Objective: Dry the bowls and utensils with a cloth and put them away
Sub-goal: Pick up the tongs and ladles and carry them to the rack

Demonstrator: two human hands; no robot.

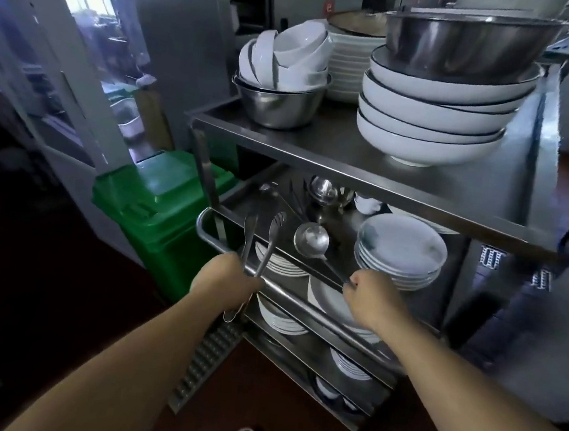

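Over cart shelf (312, 197), hands hold tongs (264, 237), ladle (312, 240)

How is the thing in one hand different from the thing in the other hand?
The left hand grips tongs; the right hand pinches the end of a ladle.

The tongs have two long arms that spread apart, while the ladle has one thin handle.

The tongs end in slotted tips, and the ladle ends in a round cup.

The tongs are held up above the cart's rail, but the ladle's cup is down at the middle shelf.

Both are shiny metal.
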